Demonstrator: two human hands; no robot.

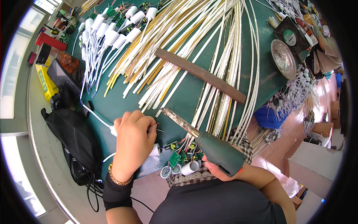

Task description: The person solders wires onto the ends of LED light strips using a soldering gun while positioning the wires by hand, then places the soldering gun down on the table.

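My left hand [134, 136] is closed over a white corded cap [113, 130], mostly hidden behind my fingers. Its white cable [96, 116] runs off to the left, and thin wire ends [159, 130] stick out by my fingertips. My right hand [220, 172] grips the dark green handle of a soldering iron [220, 151]. The iron's worn metal tip points up and left, slightly right of my left hand. Below the iron lie small green circuit boards [174, 158] with wires and white cylindrical caps [190, 168]. Another white cap [155, 150] shows beside my left wrist.
Long white and yellow strips [175, 44] spread over the green table [266, 84], with a brown bar [201, 74] across them. White corded caps [112, 37] are piled at the back left. A black pouch [72, 142] lies left; a metal dish [283, 59] and fan [291, 35] sit right.
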